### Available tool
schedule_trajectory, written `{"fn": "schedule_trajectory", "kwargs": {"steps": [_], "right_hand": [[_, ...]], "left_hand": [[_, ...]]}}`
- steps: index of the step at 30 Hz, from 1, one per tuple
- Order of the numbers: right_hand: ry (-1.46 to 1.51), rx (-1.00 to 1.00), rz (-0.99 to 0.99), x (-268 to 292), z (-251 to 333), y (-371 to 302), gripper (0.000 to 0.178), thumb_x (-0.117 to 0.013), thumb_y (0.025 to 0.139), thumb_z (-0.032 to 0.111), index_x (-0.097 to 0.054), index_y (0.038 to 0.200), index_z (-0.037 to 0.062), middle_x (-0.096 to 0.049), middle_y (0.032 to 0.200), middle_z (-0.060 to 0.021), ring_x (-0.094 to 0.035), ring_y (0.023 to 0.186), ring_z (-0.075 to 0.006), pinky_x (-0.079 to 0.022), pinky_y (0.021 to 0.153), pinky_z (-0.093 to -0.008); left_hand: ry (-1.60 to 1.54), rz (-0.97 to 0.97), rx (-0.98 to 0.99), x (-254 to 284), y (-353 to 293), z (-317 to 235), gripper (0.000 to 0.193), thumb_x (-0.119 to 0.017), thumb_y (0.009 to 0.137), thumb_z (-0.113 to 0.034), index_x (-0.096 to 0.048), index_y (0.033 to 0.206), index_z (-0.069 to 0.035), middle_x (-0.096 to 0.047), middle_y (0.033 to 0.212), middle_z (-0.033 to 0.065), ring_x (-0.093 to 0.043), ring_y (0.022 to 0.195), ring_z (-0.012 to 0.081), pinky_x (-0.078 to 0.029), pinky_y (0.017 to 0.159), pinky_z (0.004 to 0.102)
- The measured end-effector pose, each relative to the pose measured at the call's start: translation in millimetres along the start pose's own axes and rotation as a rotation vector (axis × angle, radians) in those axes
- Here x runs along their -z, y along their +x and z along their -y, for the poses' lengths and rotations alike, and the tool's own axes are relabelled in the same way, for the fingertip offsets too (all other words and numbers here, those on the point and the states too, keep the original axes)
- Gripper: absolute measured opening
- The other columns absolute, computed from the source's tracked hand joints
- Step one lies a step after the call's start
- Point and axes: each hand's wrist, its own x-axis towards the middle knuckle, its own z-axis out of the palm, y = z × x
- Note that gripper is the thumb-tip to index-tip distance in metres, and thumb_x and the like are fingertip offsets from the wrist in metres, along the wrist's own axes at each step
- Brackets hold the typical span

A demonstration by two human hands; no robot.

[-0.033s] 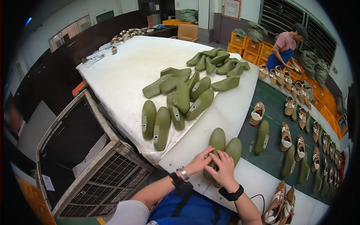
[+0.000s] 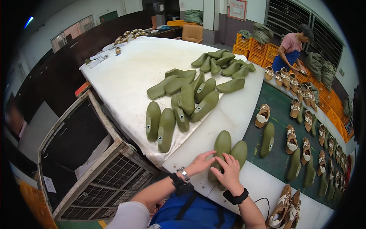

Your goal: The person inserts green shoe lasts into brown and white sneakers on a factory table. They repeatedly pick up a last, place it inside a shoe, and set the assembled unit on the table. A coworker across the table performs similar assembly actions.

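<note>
Two green shoe lasts lie side by side on the white board in front of me, toes pointing away. My left hand is at the left edge of the left last, its fingers stretched toward it; whether they touch is unclear. Across the lower part of the pair lies my right hand, fingers spread and resting between the left last and the right last. Neither hand is wrapped round a last. The heel ends of both lasts are partly hidden under my right hand.
More green lasts lie on the white-covered table. At right, a green conveyor belt carries brown-and-white shoes and lasts. Two sneakers stand near my right forearm. A wire-sided cart stands at left. Another person handles shoes beyond the belt.
My left hand has drawn slightly left, so its fingertips stand farther from my right hand. The whole view has shifted a little; the lasts stay where they were.
</note>
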Motion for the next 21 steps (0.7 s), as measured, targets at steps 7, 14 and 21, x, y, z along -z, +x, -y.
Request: {"fn": "schedule_trajectory", "kwargs": {"steps": [7,14,21], "right_hand": [[-0.157,0.012,-0.110,-9.6,-0.9,-4.2,0.038,-0.072,0.075,0.031,-0.066,0.110,0.0163,-0.057,0.121,-0.0167,-0.051,0.112,-0.0354,-0.036,0.097,-0.0489],[-0.108,-0.017,-0.127,-14.5,-5.7,-5.6,0.038,-0.070,0.076,0.034,-0.065,0.112,0.0196,-0.057,0.121,-0.0156,-0.052,0.111,-0.0326,-0.034,0.099,-0.0543],[-0.140,-0.015,-0.154,-24.6,-4.5,0.3,0.036,-0.069,0.076,0.032,-0.066,0.109,0.0184,-0.058,0.122,-0.0161,-0.051,0.114,-0.0325,-0.034,0.099,-0.0564]], "left_hand": [[1.218,-0.762,0.189,181.1,-5.0,-18.7,0.077,-0.074,0.066,-0.047,-0.051,0.131,-0.014,-0.022,0.153,0.0174,-0.014,0.141,0.0426,-0.021,0.108,0.0627],[0.852,-0.601,0.465,257.7,18.4,-17.9,0.088,-0.071,0.061,-0.059,-0.055,0.128,-0.004,-0.026,0.144,0.0349,-0.031,0.134,0.0436,-0.035,0.107,0.0370],[0.993,-0.428,0.478,244.5,6.9,-21.1,0.085,-0.070,0.060,-0.062,-0.064,0.115,0.001,-0.053,0.121,0.0337,-0.051,0.114,0.0408,-0.045,0.097,0.0382]]}}
